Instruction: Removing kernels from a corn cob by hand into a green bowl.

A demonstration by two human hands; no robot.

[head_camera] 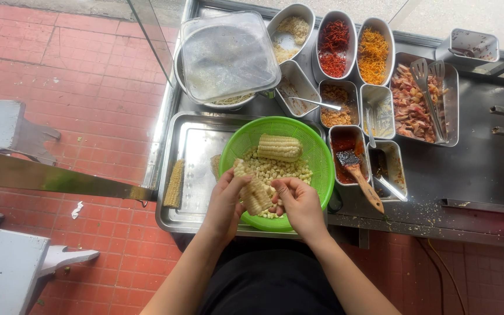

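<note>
We hold a pale yellow, partly stripped cob of boiled corn (254, 192) over the near side of the round green plastic colander (316, 153), and this colander is our landmark for all that follows. Our left hand (224, 201) closes around the cob's upper end, thumb pressed to the rows, while our right hand (298, 201) curls its fingers about the lower end; both are gripping, neither open. We judge that we are in the middle of rubbing kernels off this cob: part of it already looks bare, and the next move calls for turning it and pushing the thumbs along a fresh row, keeping it above the colander so nothing spills. Inside the colander lies a heap of loose pale kernels (275, 170), and at its far side rests a whole cob with its kernels on (279, 147). The colander stands on a flat steel tray (196, 146); at the tray's left edge, well left of the colander, lies a bare stripped cob (175, 184). Just right of the colander sits a small steel tub of red sauce with a wooden-handled brush (357, 169), and beyond it, steel containers of shredded toppings (354, 49).
</note>
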